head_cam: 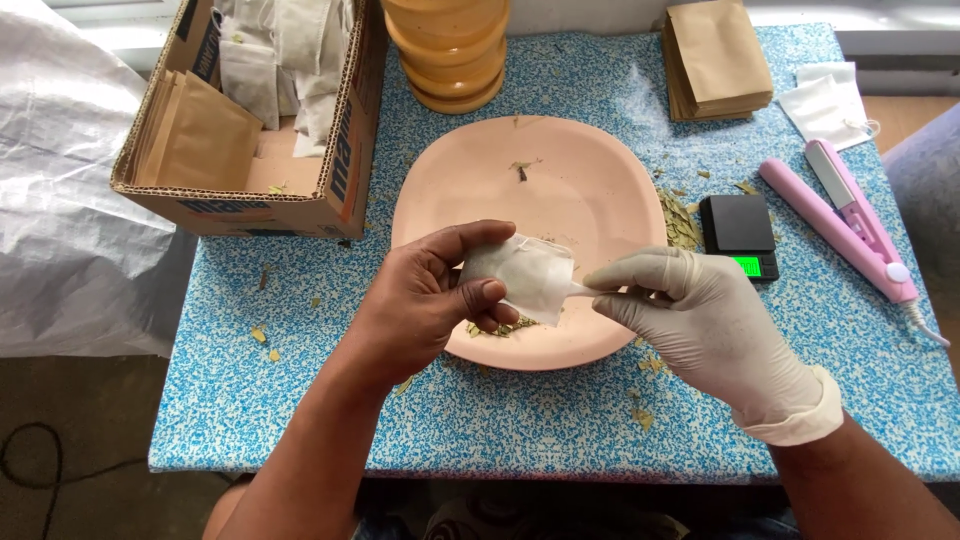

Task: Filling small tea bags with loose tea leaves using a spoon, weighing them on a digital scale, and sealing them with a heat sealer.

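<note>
Left hand (425, 300) bare, fingers curled around a small white filter tea bag (520, 272), thumb on its lower front, index arched over the top. Bag held just above the pink plate (590, 190), at the plate's 6 o'clock side, not touching it. Right hand (690, 310) in a white glove, thumb and forefinger pinched shut on the bag's right edge where a thin white tab or string sticks out; other fingers loosely folded. Both hands gripping the same bag.

Plate mid-table, a few dried leaf bits near its 12 o'clock and a small pile of leaves (500, 327) at 6 o'clock, under the bag. More dried leaves (680, 222) heaped off the rim at 3 o'clock. Black pocket scale (738, 235) with lit green display just beyond that. Pink mini heat sealer (845, 215) further out at 3 o'clock. Stack of brown paper pouches (715, 60) at 1 o'clock, loose white bags (828, 100) beside it. Orange stacked containers (448, 45) at 11 o'clock. Cardboard box (330, 170) at 10 o'clock holding brown pouches and white bags. Blue speckled tablecloth (520, 420).
</note>
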